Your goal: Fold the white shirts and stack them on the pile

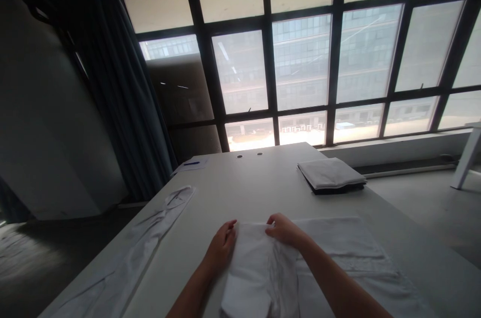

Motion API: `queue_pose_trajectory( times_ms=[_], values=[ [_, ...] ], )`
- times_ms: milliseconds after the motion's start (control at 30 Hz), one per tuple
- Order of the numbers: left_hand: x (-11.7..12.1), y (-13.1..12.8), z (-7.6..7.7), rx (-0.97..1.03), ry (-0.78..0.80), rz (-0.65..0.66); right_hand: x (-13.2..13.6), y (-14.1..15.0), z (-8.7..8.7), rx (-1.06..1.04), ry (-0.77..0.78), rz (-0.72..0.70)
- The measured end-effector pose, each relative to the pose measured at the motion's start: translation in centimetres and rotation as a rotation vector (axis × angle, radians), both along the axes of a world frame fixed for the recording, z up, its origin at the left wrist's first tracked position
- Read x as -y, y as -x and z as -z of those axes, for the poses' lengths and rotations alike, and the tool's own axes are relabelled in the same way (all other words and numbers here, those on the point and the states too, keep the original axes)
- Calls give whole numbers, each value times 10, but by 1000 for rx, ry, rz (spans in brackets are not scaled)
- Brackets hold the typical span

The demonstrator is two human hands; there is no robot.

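- While the left hand (221, 247) and right hand (285, 230) pinched the top fold of a white garment (255, 278), it lay toward the table's (240, 188) near edge (slightly rumpled).
- A folded cloth stack (330, 174) sat toward the far right.
- A long white cloth (150, 238) lay along the left edge.

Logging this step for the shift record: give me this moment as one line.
left hand: at edge of white cloth | right hand: on same cloth | nearby: folded stack on white table
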State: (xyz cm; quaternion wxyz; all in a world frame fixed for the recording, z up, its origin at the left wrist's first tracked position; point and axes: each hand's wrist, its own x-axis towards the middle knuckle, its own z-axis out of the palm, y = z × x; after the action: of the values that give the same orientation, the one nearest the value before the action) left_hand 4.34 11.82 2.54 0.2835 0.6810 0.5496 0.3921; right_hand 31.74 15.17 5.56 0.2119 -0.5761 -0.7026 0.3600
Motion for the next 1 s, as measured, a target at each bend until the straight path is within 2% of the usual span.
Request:
queue_pose_trajectory(
  times_ms=[67,133,300,433,533,667,867,1000],
  values=[
    [-1,-5,9,-85,-22,18,-1,1,2,21,-3,4],
    [-4,-9,12,-167,-42,25,-2,3,5,35,-9,2],
    [-26,-14,9,-302,-68,26,-4,5,12,36,-13,-9],
    [-37,-18,7,-362,-88,34,-7,-5,10,6,52,-38],
    [-37,-18,6,-393,-92,34,-11,-14,6,-22,93,-41],
    [-34,-19,8,-448,-94,19,-16,-18,6,-15,42,6],
    [-32,-22,12,-540,-104,-31,-17,-15,16,165,-2,11],
    [-30,-21,12,-569,-100,-91,-12,-15,14,267,-54,12]
  ],
)
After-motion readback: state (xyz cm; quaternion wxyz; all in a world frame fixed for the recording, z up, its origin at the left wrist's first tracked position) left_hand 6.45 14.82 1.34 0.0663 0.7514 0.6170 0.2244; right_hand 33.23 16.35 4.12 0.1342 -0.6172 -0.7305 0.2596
